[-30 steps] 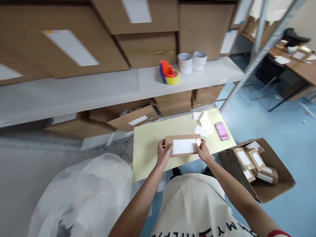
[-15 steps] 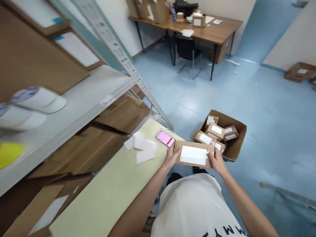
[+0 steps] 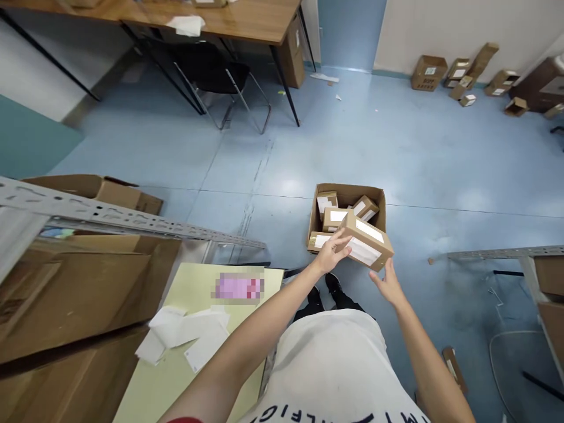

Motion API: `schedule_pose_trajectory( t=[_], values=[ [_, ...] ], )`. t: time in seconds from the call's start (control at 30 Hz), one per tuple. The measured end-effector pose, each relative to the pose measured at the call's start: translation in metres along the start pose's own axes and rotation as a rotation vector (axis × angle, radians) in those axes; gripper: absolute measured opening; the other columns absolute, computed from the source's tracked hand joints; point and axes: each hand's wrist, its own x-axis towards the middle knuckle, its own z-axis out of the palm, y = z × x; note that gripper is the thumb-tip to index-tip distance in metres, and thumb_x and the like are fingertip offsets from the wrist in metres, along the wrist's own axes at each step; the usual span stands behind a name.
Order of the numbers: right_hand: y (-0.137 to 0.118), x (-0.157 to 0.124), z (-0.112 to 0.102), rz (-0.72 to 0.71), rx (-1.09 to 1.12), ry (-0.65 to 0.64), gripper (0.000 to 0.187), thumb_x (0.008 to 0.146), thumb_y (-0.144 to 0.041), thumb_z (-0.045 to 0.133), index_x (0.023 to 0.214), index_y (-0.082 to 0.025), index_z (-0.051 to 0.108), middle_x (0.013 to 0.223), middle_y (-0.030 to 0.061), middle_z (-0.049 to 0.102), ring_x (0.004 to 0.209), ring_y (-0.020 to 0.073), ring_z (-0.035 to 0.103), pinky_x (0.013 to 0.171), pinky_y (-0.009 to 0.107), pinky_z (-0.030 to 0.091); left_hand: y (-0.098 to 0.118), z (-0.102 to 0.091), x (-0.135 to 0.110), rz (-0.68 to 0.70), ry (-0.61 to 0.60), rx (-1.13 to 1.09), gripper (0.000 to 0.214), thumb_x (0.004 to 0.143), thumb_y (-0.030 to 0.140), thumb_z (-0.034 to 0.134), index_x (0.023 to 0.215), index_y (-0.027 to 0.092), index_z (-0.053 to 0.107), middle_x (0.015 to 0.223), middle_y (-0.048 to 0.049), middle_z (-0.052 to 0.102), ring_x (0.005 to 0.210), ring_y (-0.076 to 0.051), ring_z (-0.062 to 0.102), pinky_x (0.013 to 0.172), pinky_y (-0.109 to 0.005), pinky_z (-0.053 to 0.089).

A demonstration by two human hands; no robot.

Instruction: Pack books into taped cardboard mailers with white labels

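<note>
A brown cardboard box (image 3: 365,238) with white labels is tilted in front of me, partly over a larger open carton (image 3: 381,205). My left hand (image 3: 332,252) is closed on the box's left end, thumb and fingers at its corner. At the near right corner is my right hand (image 3: 390,285), its thumb and fingers spread and fingertips close to or touching the cardboard. Inside the carton lie several smaller labelled boxes (image 3: 326,202); the tilted box hides part of them.
Left of me, a pale yellow board (image 3: 145,388) carries white papers (image 3: 194,329) and a blurred-out phone (image 3: 238,286). A metal shelf (image 3: 114,211) with big cartons stands beyond it. A chair (image 3: 207,67) and wooden desk (image 3: 251,20) are farther off; another rack (image 3: 489,254) stands right.
My view has swung right and down. The box has gone from level in both hands to tilted near the carton. My right hand's fingers have loosened and spread.
</note>
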Motion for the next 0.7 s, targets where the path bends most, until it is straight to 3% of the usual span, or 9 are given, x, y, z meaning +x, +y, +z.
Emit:
schedule_pose_trajectory(
  t=[0.1,0.17,0.3,0.47,0.7],
  values=[
    [0.0,-0.013,0.017,0.125,-0.033,-0.137,0.091,0.081,-0.055,0.057,0.154,-0.019,0.015,0.159,0.0153,0.02,0.144,0.0325,0.027,0.112,0.049,0.031,0.007,0.01,0.004,-0.012,-0.131,-0.125,0.066,0.068,0.06,0.073,0.117,0.017,0.068,0.131,-0.0159,0.061,0.127,-0.035,0.052,0.107,-0.048,0.04],
    [-0.004,-0.021,0.027,0.147,-0.02,-0.231,0.087,0.082,-0.048,0.057,0.154,-0.021,0.016,0.16,0.0145,0.018,0.141,0.0311,0.034,0.111,0.048,0.034,0.008,0.008,-0.004,-0.036,-0.109,-0.162,0.064,0.066,0.058,0.075,0.114,0.016,0.07,0.123,-0.0155,0.067,0.12,-0.034,0.058,0.103,-0.048,0.043],
    [-0.011,-0.024,0.037,0.111,0.001,-0.379,0.081,0.083,-0.039,0.058,0.153,-0.023,0.021,0.16,0.0137,0.02,0.138,0.0287,0.04,0.109,0.046,0.037,0.003,-0.012,-0.033,-0.102,0.058,-0.169,0.055,0.065,0.056,0.076,0.101,0.015,0.073,0.111,-0.0151,0.072,0.108,-0.032,0.066,0.1,-0.048,0.046],
    [-0.024,-0.003,0.038,0.008,-0.012,-0.48,0.075,0.083,-0.036,0.059,0.15,-0.023,0.029,0.157,0.0132,0.028,0.132,0.0274,0.048,0.104,0.044,0.044,-0.008,-0.041,-0.083,-0.187,0.338,-0.178,0.055,0.065,0.059,0.075,0.099,0.015,0.071,0.109,-0.0154,0.072,0.099,-0.031,0.069,0.096,-0.046,0.049],
    [-0.082,0.014,0.062,-0.293,0.011,-0.653,0.059,0.08,-0.038,0.06,0.137,-0.023,0.05,0.138,0.0132,0.055,0.105,0.0274,0.067,0.09,0.045,0.052,-0.018,-0.047,-0.161,-0.168,0.716,-0.224,0.06,0.065,0.062,0.071,0.102,0.015,0.068,0.106,-0.0157,0.072,0.096,-0.029,0.069,0.089,-0.044,0.051]
  ],
)
